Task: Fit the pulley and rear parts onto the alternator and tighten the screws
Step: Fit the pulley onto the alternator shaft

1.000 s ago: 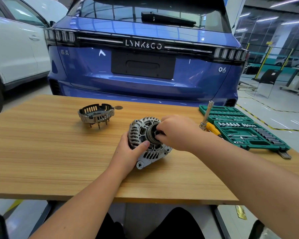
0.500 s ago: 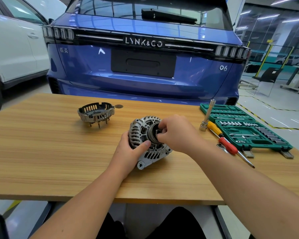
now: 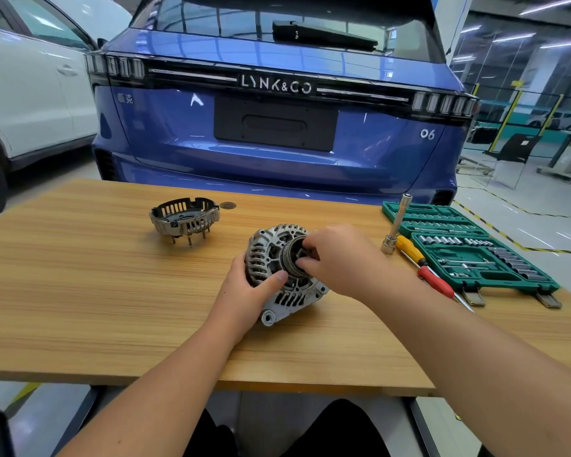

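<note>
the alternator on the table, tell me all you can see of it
The alternator is a round, ribbed housing of dull silver cast metal with vent slots and a mounting lug at its lower edge. It lies on the wooden table, pulley end turned up toward the camera. The left hand grips its near side; the right hand fingers the pulley.

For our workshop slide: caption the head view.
Left hand steadies alternator on table; right hand works the pulley.

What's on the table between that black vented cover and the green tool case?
In the head view, the alternator lies between the cover and tool case, gripped by both hands.
</note>
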### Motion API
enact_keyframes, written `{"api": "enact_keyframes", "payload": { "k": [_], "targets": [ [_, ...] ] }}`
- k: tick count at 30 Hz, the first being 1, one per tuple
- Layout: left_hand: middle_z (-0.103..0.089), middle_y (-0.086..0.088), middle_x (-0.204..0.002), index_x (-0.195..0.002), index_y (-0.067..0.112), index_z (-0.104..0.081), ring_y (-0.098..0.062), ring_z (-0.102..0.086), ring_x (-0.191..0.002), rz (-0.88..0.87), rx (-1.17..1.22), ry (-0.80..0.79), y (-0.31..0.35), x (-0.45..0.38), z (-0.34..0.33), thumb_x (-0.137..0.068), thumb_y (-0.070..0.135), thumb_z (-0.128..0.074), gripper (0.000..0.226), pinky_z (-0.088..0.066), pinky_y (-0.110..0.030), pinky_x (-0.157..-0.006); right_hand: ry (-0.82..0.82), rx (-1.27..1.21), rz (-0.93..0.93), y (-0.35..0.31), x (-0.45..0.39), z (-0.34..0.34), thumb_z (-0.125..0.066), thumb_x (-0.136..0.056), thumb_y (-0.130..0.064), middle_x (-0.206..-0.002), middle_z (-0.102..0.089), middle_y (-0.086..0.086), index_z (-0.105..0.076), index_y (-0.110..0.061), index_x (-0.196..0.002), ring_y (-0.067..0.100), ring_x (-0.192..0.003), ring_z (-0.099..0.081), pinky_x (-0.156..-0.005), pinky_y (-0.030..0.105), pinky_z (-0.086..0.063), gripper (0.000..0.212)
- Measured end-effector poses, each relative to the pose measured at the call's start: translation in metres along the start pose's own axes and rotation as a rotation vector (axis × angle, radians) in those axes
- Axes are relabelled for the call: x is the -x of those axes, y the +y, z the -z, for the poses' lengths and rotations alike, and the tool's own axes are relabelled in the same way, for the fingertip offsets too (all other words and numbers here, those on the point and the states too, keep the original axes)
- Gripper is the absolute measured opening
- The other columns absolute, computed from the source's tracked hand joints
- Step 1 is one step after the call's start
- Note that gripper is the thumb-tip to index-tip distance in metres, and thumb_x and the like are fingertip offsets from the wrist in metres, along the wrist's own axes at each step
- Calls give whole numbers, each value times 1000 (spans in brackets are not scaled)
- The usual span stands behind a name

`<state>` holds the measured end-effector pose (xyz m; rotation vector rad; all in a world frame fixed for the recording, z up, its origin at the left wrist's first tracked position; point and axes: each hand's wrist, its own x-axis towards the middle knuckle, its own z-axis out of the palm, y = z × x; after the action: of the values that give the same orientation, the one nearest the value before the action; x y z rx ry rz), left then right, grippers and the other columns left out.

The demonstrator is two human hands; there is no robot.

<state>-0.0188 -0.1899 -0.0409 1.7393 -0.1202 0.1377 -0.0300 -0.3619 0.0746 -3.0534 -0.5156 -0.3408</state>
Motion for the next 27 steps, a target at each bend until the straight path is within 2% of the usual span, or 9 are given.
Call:
{"api": "enact_keyframes", "payload": {
  "k": [4,11,16,18,21,24,27],
  "targets": [
    [-65,23,-109,-97,75,-38,12,-63,-92,7,10,2,-1,-1,0,-63,74,-75,51,-52,-23,-73,7,-44,-129,-2,-3,-7,-57,-97,-44,-64,-63,-1,-70,-17,-82,15,-57,-61,-44,26,-43,33],
    [-65,21,-111,-101,70,-39,7,-66,-94,6,25,0,-1,-1,0,-62,72,-76,53,-55,-27,-78,59,-266,-206,0,-5,-14,-69,-88,-37,-64,-70,0,-73,-14,-85,12,-52,-64,-46,26,-50,24],
    [-65,31,-103,-102,70,-39,14,-63,-92,-5,22,-7,1,2,1,-63,71,-75,54,-51,-15,-66,43,-327,-99,7,0,-9,-73,-87,-31,-68,-68,-5,-71,-17,-100,7,-57,-59,-52,28,-52,19],
    [-64,35,-102,-102,70,-39,13,-63,-92,-7,26,-8,1,2,0,-63,71,-76,53,-51,-16,-68,2,-287,-42,10,-1,-4,-71,-88,-29,-72,-69,-2,-71,-13,-100,9,-58,-56,-56,35,-56,20],
    [-64,34,-101,-99,74,-38,12,-63,-92,-1,30,2,1,1,0,-64,70,-76,52,-51,-20,-72,-35,-236,9,10,-4,2,-69,-88,-26,-72,-67,-6,-71,-17,-106,13,-63,-63,-61,40,-59,20],
    [-62,38,-100,-98,74,-39,13,-63,-92,-2,31,0,1,1,0,-63,71,-76,51,-51,-21,-73,-45,-163,41,7,-5,4,-67,-89,-26,-73,-65,-8,-69,-17,-105,14,-66,-64,-61,38,-60,18],
    [-64,32,-102,-103,70,-39,13,-63,-92,-3,28,1,0,1,0,-63,71,-76,54,-51,-20,-72,-83,-34,124,8,-7,9,-64,-92,-24,-72,-62,-10,-68,-21,-104,11,-66,-60,-60,33,-56,13]
  ]
}}
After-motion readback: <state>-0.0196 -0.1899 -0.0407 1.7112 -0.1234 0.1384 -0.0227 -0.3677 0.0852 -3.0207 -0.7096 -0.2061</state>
